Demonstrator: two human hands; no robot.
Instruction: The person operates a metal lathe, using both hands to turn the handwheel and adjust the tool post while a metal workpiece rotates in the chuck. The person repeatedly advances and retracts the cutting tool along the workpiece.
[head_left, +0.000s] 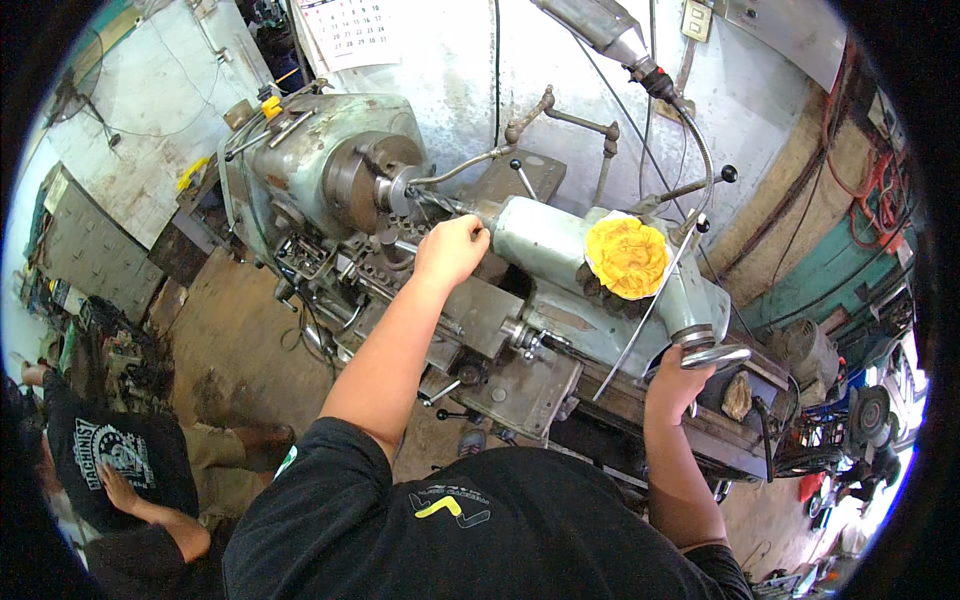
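Stage: I judge drilling mid-way, bit at the grey steel chuck [372, 180], upper centre | left hand [449, 252] curled on pale-green tailstock barrel [535, 240] | right hand [678, 383] gripping chrome handwheel [714, 355], centre right.

Person wears black short-sleeve tee, sleeves ending well above the elbows, forearms bare. Shoulder area has a small printed mark: yellow angular stroke w/ grey outline shapes beside it, plus tiny lettering too small to make out. Left hand [450, 250] and right hand [678, 382] both bare, no gloves. Poss. thin band at right wrist, unclear near the fisheye rim.
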